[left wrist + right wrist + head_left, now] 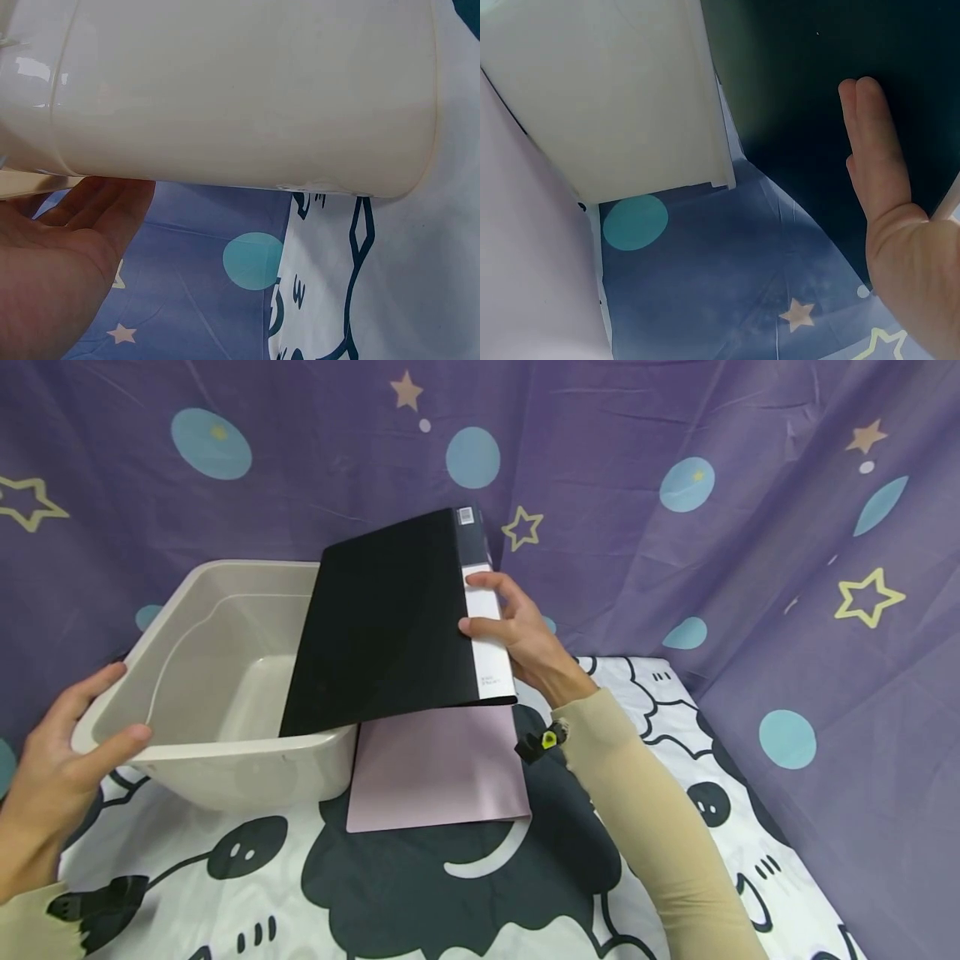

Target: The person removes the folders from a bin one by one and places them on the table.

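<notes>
A black ring binder or file folder (382, 627) with a white spine label tilts over the right part of a light grey plastic tub (247, 772). My right hand (528, 639) holds the binder by its spine, thumb on the upper face; in the right wrist view its fingers (881, 142) lie flat along the dark underside. At the tub's left end, my left hand (67, 756) grips the rim. The left wrist view has the tub's outer wall (247, 90) above that hand. What shows of the tub's inside holds nothing; the binder hides its right part.
A pale pink folder (442, 768) lies right of the tub, partly beneath the raised binder. Tub and folder rest on a black-and-white patterned cloth (255, 893). Behind and to the right hangs a purple curtain (600, 527) with stars and blue shapes.
</notes>
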A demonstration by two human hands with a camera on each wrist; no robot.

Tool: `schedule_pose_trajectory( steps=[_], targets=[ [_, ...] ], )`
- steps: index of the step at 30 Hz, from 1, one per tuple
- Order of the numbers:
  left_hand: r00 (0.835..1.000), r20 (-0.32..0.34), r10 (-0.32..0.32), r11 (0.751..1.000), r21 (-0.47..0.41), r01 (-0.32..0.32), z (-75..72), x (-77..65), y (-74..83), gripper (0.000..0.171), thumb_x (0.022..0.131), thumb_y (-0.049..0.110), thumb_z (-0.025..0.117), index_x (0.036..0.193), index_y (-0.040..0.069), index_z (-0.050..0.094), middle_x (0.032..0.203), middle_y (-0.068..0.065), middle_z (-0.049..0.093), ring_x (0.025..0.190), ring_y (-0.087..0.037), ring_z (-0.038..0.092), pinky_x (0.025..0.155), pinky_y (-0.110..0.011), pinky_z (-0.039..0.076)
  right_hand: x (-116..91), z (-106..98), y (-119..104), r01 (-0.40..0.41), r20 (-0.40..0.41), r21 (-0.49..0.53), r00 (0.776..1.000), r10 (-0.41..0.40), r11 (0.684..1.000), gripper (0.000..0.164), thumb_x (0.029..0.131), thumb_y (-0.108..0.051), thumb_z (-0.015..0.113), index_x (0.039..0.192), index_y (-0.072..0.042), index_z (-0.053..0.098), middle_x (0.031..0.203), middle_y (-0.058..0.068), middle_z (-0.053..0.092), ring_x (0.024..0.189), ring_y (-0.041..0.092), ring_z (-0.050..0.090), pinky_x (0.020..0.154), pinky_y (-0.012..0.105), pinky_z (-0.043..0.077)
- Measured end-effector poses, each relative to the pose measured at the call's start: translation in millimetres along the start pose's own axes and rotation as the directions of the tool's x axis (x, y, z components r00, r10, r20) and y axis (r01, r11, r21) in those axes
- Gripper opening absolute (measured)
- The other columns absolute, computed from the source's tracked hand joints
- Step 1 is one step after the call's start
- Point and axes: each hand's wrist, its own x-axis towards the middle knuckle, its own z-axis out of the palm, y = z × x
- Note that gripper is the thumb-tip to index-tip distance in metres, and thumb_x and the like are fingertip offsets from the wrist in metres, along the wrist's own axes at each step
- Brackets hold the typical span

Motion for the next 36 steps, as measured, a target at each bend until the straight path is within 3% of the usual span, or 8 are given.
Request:
schedule_pose_trajectory(
  steps=[36],
  targets=[
    [0.999, 0.000, -0.040, 0.998, 0.058, 0.040, 1.1, -0.5, -2.8, 0.079, 0.082, -0.007, 0.066, 0.149, 0.018, 0.033, 0.130, 0.010, 0.043, 0.104, 0.000, 0.043, 0.077, -0.005, 0.034, -20.6, -28.0, 6.3, 0.011, -0.022, 0.038, 1.000, -0.010, 0.999, 0.054, 0.083, 0.008, 0.061, 0.129, -0.016, 0.045, 0.100, 0.017, 0.062, 0.075, 0.028, 0.068, 0.063, 0.043, 0.056]
  ],
)
